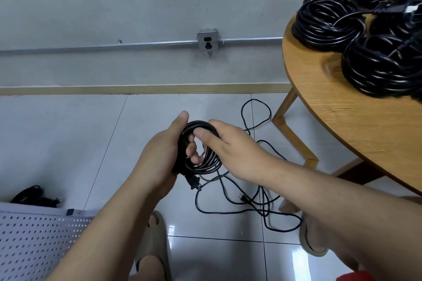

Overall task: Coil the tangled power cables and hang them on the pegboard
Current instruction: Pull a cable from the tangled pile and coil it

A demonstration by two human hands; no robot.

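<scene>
**Half-wound power cable held over the floor tangle**

A round wooden table fills the right side, carrying several finished black cable coils. Its leg stands just beside the loose cable, which sprawls in loops over the pale floor tiles below the hands. On the grey wall behind, a metal outlet box sits on a run of conduit. A white perforated pegboard panel lies at the lower left, with a small dark bundle of cable near it.

The table, its coils and the panel are cut off by the picture's edge. The right forearm covers part of the floor tangle and one sandalled foot. The far bundle is too blurred to make out in detail.

The coil of black power cable hangs between both hands, its plug dangling beneath. The left hand grips it with fingers curled through the loop and the thumb pointing up. The right hand closes on the upper rim, thumb pressed on the strands; its other fingers are hidden behind.
</scene>
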